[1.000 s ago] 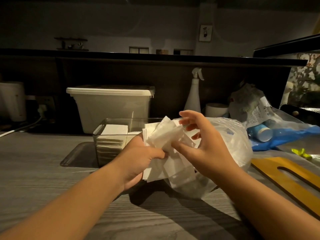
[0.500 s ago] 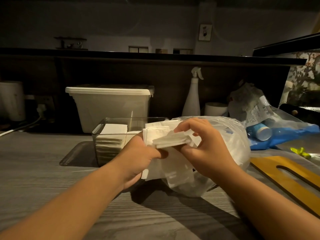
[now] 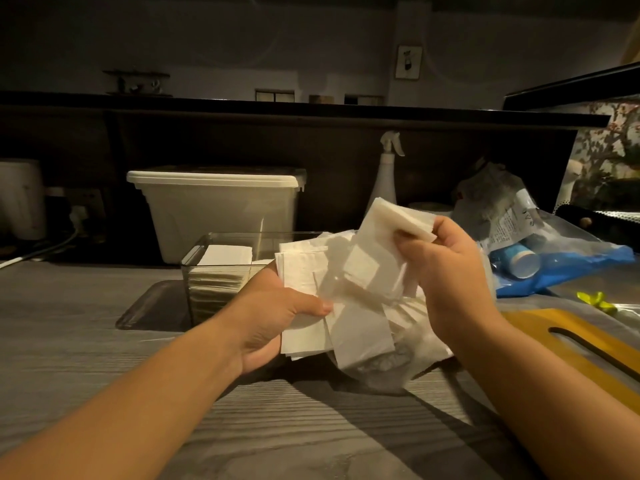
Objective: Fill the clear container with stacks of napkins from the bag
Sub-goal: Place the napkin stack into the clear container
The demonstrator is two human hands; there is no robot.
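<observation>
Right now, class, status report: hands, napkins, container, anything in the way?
Left hand grips napkin stack. Right hand pinches folded napkins above it. Container partly filled, top open. Nothing seen blocking it.

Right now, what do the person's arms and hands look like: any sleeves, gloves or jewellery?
The left hand and right hand are bare: no gloves, no rings to be seen. The left forearm and right forearm are uncovered down to the frame's edge, with no sleeve, watch or bracelet showing. The light is dim, so fine marks cannot be told.
</observation>
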